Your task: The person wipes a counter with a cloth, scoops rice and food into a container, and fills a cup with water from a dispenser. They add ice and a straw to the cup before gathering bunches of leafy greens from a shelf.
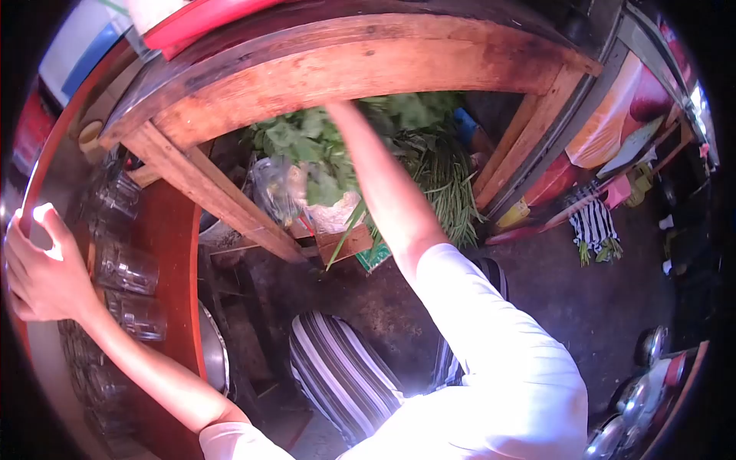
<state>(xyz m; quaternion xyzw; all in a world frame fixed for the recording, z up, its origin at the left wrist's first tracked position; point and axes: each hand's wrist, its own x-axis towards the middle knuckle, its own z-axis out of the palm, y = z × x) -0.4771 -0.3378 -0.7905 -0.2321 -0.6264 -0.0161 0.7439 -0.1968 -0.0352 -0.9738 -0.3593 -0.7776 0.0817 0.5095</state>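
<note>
At the far left, my left hand (pixel 54 272) curls its thumb and fingers round the edge of a red-brown shelf (pixel 175 253). Beside that arm, several clear glass mugs (pixel 130 268) stand on the shelf. My right forearm (pixel 383 180) reaches under a wooden table (pixel 368 65), whose front board hides the hand and whatever it touches. Around this arm are leafy greens (pixel 295 142) and a bundle of long, thin green stalks (pixel 445 195). Left of the arm sit a clear plastic bag (pixel 274 188) and a pale, crumpled bundle (pixel 336 215).
Wooden table legs (pixel 211 192) frame the space under the table on both sides. A striped cloth (pixel 594 226) with greens lies on the dark floor (pixel 529 284) to the right. Metal pots (pixel 636 399) stand at lower right. A metal basin (pixel 213 349) is by the shelf.
</note>
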